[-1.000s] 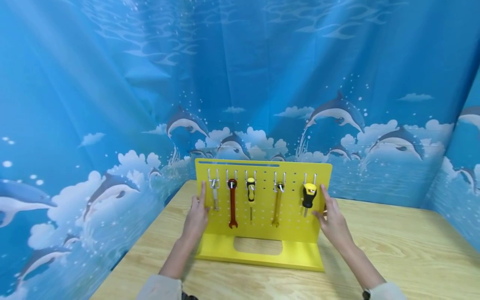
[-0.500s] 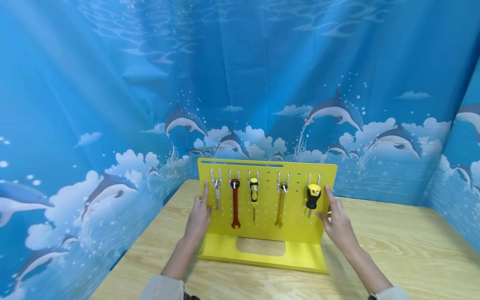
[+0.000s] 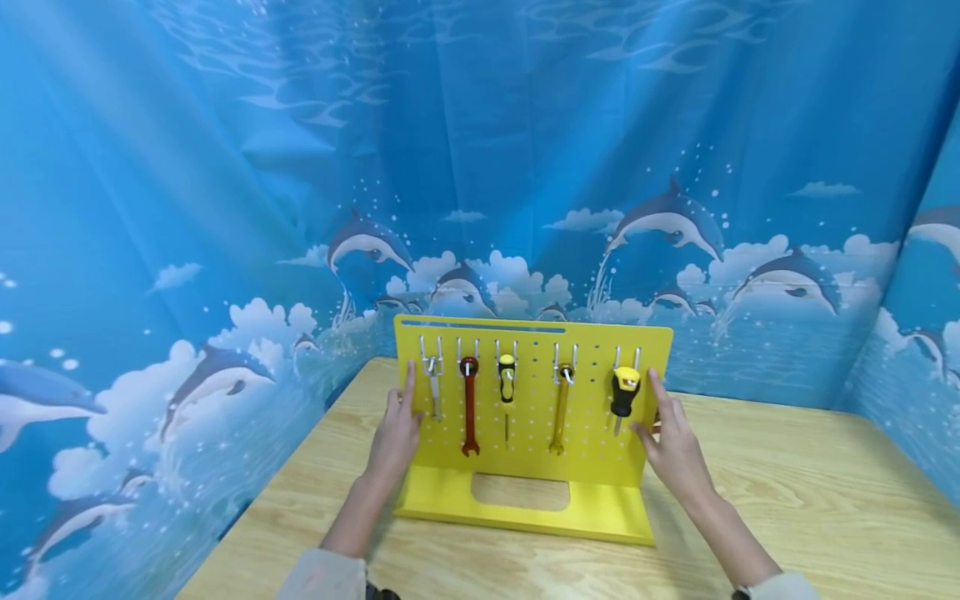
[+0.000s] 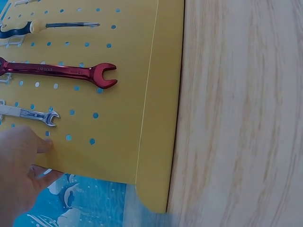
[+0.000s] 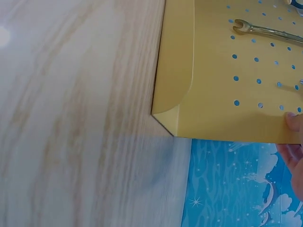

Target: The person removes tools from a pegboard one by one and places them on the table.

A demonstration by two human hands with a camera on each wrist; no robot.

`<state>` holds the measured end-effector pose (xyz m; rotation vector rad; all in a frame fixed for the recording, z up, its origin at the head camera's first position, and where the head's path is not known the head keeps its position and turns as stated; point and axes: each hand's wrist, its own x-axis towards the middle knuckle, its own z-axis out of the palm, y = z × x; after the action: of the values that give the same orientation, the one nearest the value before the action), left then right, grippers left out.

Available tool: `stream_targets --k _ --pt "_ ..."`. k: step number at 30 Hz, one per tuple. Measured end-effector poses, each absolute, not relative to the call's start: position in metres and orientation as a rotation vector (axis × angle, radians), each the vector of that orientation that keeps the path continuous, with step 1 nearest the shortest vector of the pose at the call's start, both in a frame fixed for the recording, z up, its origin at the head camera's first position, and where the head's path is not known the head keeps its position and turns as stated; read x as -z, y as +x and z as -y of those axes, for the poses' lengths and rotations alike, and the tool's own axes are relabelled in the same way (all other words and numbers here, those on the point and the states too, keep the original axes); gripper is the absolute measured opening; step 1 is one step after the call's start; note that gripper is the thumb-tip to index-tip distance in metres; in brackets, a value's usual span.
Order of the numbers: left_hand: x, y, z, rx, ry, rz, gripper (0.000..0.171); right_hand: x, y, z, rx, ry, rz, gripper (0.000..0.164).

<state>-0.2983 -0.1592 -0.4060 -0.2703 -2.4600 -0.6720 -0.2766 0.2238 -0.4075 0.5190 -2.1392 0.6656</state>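
A yellow pegboard stand [image 3: 525, 462] stands upright on the table. My left hand [image 3: 395, 433] grips its left side edge, thumb on the front face and other fingers behind, as the left wrist view shows. On the opposite edge my right hand [image 3: 677, 446] holds the board the same way. From its hooks hang a small silver wrench [image 4: 33, 114], a red open-ended wrench [image 3: 470, 412], a slim black-and-yellow screwdriver [image 3: 507, 385], a gold wrench [image 3: 561, 412] and a stubby black-and-yellow screwdriver [image 3: 622, 396]. The silver wrench is nearest my left hand, the stubby screwdriver nearest my right.
The light wood table [image 3: 787, 483] extends on both sides of the stand. Behind it hangs a blue curtain [image 3: 495, 167] printed with dolphins and clouds. The stand's base has an oblong cutout through which the tabletop shows.
The pegboard and both hands have shifted slightly to the right since a second ago. Over the last half second they stay almost still, and both hands keep their hold.
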Motion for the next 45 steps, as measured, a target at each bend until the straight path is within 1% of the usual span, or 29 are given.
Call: stream_targets --k 12,16,18,21,25,29,31,36,39,45 --pt "0.407 -0.299 0.163 0.681 -0.279 2.455 0.095 0.407 -0.276 -0.221 -0.666 0.489 2.169 0.103" --pt "0.408 -0.299 0.163 0.678 -0.268 2.445 0.095 0.405 -0.273 -0.221 -0.647 0.471 2.150 0.099" --pt "0.408 -0.297 0.163 0.679 -0.255 2.426 0.094 0.401 -0.269 -0.220 -0.644 0.444 2.110 0.093" --pt "0.408 -0.294 0.163 0.686 -0.232 2.368 0.091 0.391 -0.263 -0.217 -0.686 0.389 1.986 0.077" --pt "0.409 -0.289 0.163 0.716 -0.227 2.220 0.078 0.373 -0.254 -0.206 -0.789 0.392 1.788 0.055" --pt "0.408 -0.286 0.161 0.801 -0.254 2.078 0.063 0.359 -0.249 -0.182 -0.843 0.560 1.639 0.033" --pt "0.407 -0.287 0.158 0.867 -0.281 2.036 0.060 0.355 -0.248 -0.165 -0.837 0.666 1.601 0.027" --pt "0.403 -0.291 0.146 0.994 -0.355 1.961 0.060 0.353 -0.248 -0.115 -0.857 0.847 1.646 0.025" --pt "0.402 -0.294 0.138 1.028 -0.371 1.907 0.062 0.356 -0.249 -0.087 -0.929 0.912 1.736 0.027" --pt "0.402 -0.298 0.125 1.021 -0.358 1.856 0.067 0.370 -0.256 -0.041 -1.075 0.951 1.964 0.032"
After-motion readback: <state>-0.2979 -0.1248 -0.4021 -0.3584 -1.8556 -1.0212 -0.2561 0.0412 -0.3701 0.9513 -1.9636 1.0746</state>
